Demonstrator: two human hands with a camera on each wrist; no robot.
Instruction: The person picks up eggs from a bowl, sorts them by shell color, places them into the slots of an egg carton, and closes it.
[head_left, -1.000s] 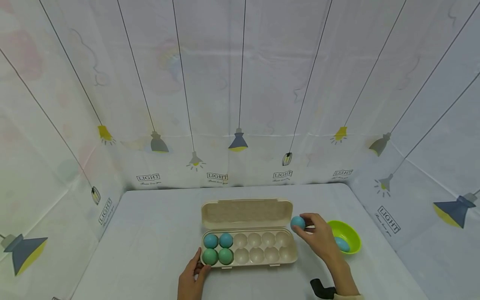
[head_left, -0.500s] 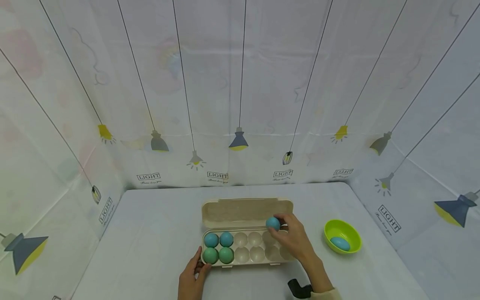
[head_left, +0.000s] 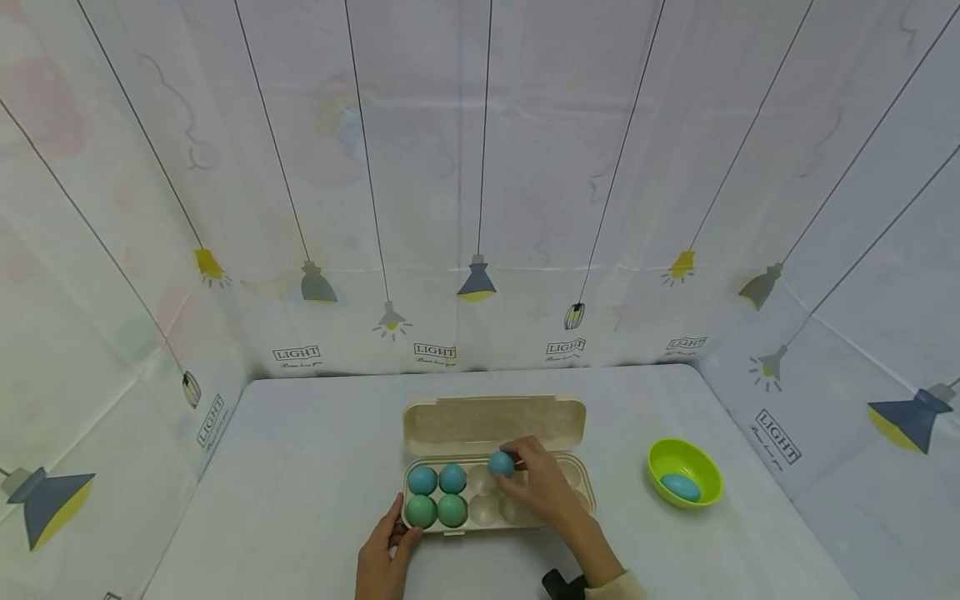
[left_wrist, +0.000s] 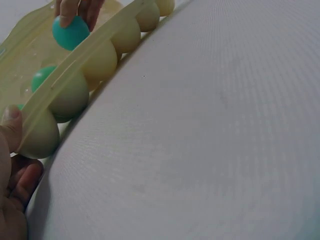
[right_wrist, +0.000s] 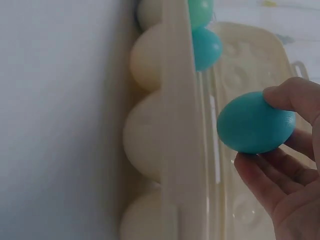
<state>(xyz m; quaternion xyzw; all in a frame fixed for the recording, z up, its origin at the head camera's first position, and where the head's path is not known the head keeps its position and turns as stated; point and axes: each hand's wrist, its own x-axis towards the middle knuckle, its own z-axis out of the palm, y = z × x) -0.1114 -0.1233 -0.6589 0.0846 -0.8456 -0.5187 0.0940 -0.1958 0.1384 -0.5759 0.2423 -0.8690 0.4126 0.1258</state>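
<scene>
Egg [head_left: 501, 464], blue, likely light, stiff and slippery, best held round its sides, is pinched by the right hand [head_left: 547, 485] above the far row of the egg carton [head_left: 491, 423] that the left hand [head_left: 383, 557] grips.

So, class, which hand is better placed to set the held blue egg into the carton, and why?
Probably the right hand: it already holds the blue egg over the open egg carton, near empty cups. The left hand grips the carton's near left corner.
</scene>
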